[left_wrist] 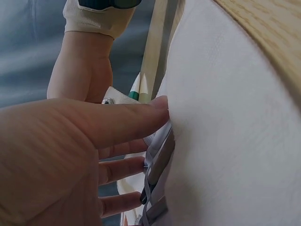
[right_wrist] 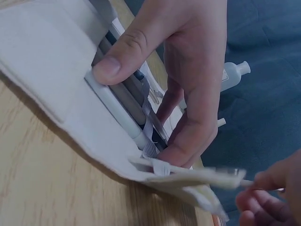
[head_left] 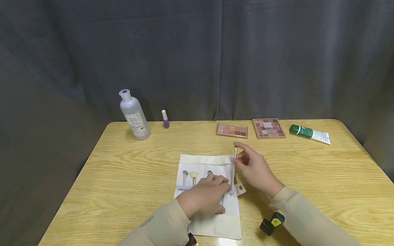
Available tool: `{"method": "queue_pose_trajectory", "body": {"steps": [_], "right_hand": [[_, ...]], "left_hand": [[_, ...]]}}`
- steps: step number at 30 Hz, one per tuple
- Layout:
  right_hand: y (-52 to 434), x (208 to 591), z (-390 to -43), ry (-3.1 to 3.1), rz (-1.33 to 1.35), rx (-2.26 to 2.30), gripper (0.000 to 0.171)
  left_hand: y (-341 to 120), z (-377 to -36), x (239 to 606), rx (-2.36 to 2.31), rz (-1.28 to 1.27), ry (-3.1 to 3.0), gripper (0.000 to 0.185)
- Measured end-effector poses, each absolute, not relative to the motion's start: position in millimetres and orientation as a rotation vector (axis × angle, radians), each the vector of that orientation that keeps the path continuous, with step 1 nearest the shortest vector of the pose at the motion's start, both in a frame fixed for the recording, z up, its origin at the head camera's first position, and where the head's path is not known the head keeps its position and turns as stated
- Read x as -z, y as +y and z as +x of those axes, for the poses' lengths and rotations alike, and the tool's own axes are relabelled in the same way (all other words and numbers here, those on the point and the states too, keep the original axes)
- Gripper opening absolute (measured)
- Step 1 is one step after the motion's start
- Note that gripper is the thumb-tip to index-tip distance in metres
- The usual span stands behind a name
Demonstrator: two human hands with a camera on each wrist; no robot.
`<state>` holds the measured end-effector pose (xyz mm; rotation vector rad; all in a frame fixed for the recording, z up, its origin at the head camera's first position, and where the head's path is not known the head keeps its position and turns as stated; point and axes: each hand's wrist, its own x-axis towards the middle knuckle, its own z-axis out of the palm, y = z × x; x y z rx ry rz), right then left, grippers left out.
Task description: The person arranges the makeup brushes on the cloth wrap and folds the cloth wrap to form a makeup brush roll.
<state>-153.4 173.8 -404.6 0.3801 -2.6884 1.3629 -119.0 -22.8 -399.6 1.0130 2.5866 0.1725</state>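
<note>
— How far along would you say this is?

— Partway, I'd judge. The cream brush roll (head_left: 212, 191) lies unrolled on the near middle of the surface (head_left: 129, 177), and a few brushes sit in its loops — a grey-headed brush (head_left: 184, 176) and a fan brush (head_left: 193, 177) on the left side show plainly. The left hand (head_left: 204, 198) lies flat on the roll with fingers spread, pressing the handles and the grey strap down (the wrist view shows the thumb on a white handle).

— And the other hand?

— The right hand (head_left: 255, 169) pinches a thin brush (head_left: 235, 153) between thumb and fingertips, upright at the roll's far right corner. Whether it is going in or coming out, I cannot tell. So one brush is in hand, several are seated, and the roll itself is open, not yet folded.

— Anything else touched?

— No. Along the far edge stand a clear bottle (head_left: 134, 115) and a small purple bottle (head_left: 165, 119) to the left, two eyeshadow palettes (head_left: 250, 130) in the middle, and a green-capped tube (head_left: 309, 134) at the right — all well apart from both hands.
</note>
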Motion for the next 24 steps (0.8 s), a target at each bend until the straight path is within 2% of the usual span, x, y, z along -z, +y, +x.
{"method": "queue_pose_trajectory", "body": {"steps": [12,24], "right_hand": [[169.9,403.6,-148.9,-2.966,0.372,-1.357,0.053],[163.0,404.1,-142.4,-3.092,0.381,-1.287,0.028]], "left_hand": [[-22.9,-118.2,399.0,-0.155,1.008,2.583,0.07],[-22.7,-118.2,397.7,-0.139,1.022,2.583,0.072]]}}
